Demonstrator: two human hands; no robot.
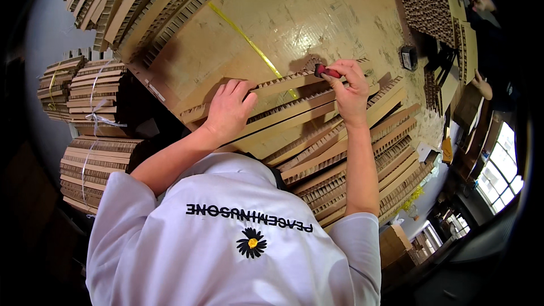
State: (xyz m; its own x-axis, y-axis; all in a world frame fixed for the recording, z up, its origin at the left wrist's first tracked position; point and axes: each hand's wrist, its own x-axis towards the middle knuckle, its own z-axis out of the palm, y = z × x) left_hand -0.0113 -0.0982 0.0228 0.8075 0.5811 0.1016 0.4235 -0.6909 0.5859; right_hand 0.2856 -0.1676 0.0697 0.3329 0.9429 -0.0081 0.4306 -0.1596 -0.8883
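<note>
My right hand [352, 92] grips a small tool with a red and black handle [330, 72]. Its head is held against the far side of a honeycomb cardboard strip [281, 85] and is too small to make out well. My left hand [229, 110] is closed over the left part of the same strip, fingers on its far side and thumb towards me. Close by on my side lie more cardboard strips [294, 105], some tilted against each other.
A yellow tape line [249, 42] crosses the worn tabletop [294, 11]. Stacked strips stand at far left [164, 14] and near right [362, 173]. Tied bundles [95, 93] sit left of the table. A black box [408, 58] lies right. Another person's hand [483, 86] shows at far right.
</note>
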